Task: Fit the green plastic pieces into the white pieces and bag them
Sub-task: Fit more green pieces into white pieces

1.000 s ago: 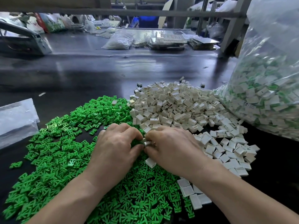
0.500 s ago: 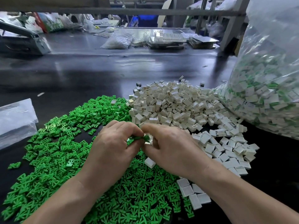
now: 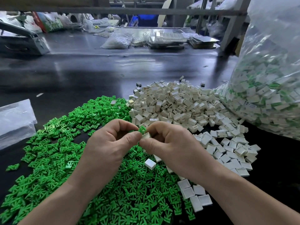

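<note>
Raised above the front edge of the counter [image 3: 97,70] since before, the green piece [image 3: 142,129] is being pinched by fingers of the left hand [image 3: 110,143], best squared over the white piece [image 3: 146,136] being pinched by the right hand [image 3: 172,143].

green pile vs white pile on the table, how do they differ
Colour: the green pile is bright green, the white pile off-white. Shape: green pile pieces are flat and branched; white pile pieces are boxy square shells. Lie: the green pile spreads low on the left; the white pile heaps higher on the right. Shared: both lie loose on the table; the left hand pinches a green piece, the right hand a white piece.
</note>
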### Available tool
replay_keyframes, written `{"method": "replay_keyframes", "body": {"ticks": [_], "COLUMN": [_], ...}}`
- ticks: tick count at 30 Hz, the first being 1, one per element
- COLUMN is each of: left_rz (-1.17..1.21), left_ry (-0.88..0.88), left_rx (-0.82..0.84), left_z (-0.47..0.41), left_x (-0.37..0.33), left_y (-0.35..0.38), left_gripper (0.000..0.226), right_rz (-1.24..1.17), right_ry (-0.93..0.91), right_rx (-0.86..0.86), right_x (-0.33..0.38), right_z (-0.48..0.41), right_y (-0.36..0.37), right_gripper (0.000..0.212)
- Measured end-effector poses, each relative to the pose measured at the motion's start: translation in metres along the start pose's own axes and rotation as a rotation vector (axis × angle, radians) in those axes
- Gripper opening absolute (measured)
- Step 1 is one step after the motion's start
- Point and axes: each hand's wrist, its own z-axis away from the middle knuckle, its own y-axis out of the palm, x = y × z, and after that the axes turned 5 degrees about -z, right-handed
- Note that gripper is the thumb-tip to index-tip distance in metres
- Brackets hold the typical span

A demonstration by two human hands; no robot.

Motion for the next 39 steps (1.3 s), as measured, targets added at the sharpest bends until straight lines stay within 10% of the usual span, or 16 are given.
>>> {"method": "replay_keyframes", "body": {"ticks": [10, 19, 28, 39], "left_rz": [-0.192, -0.162, 0.405, 0.166], "left_ry": [0.076, 0.125, -0.035, 0.071], "left_rx": [-0.083, -0.137, 0.034, 0.008], "left_z": [0.003, 0.003, 0.002, 0.01], "left_x": [0.002, 0.002, 0.006, -0.001], "left_y": [-0.001, -0.003, -0.002, 0.0], "left_gripper": [0.025, 0.011, 0.02, 0.009], "right_rz": [-0.774, -0.844, -0.877, -0.718], "right_ry": [0.279, 0.354, 0.255, 0.174], "right_rx": [0.081, 0.076, 0.08, 0.035], "right_x": [0.003, 0.002, 0.001, -0.001], "right_z": [-0.004, -0.002, 0.001, 0.004], "right_y": [-0.005, -0.005, -0.002, 0.0], "right_gripper": [0.014, 0.026, 0.008, 0.011]}}
